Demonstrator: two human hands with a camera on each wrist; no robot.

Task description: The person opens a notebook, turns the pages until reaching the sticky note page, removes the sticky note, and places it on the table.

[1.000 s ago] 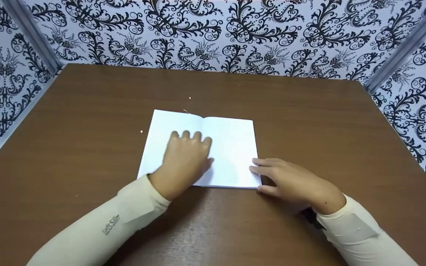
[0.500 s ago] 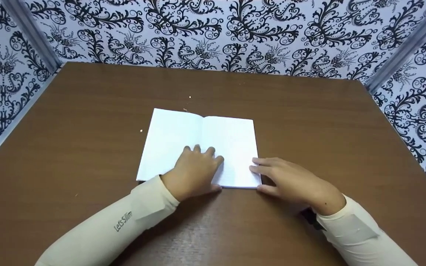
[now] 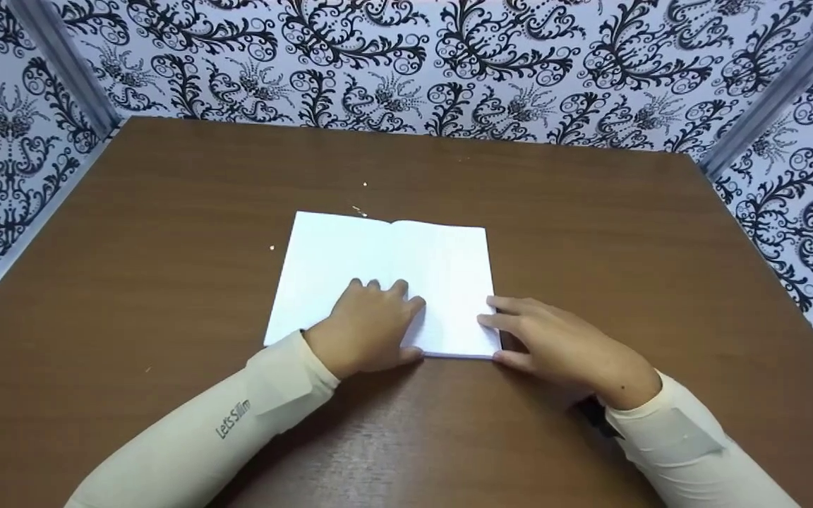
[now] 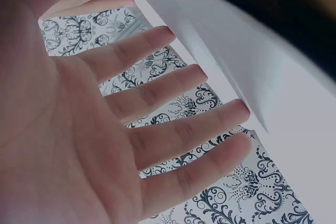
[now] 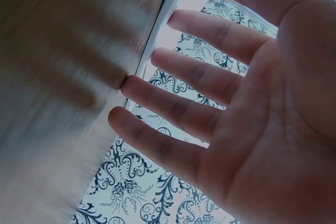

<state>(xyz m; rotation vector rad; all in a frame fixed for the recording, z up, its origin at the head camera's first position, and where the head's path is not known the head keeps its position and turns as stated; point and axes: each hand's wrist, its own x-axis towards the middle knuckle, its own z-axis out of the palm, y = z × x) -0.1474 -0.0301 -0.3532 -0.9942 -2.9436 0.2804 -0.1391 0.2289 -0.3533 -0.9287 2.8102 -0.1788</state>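
A white folded sheet of paper (image 3: 385, 275) lies flat in the middle of the brown table (image 3: 166, 233), with a crease running down its middle. My left hand (image 3: 371, 321) rests palm down on the paper's near edge by the crease, fingers straight. My right hand (image 3: 555, 342) lies at the paper's near right corner, its fingertips touching the right edge. In the left wrist view my left hand (image 4: 157, 129) has spread straight fingers against the paper (image 4: 252, 61). In the right wrist view my right hand (image 5: 220, 103) is spread, fingertips at the paper edge (image 5: 157, 40).
Black-and-white patterned walls (image 3: 406, 63) enclose the table on the back, left and right. A few tiny crumbs (image 3: 364, 185) lie beyond the paper. Both forearms wear cream sleeves (image 3: 216, 423).
My left hand slid back along the crease from the paper's middle to its near edge. The right hand stayed at the right corner.
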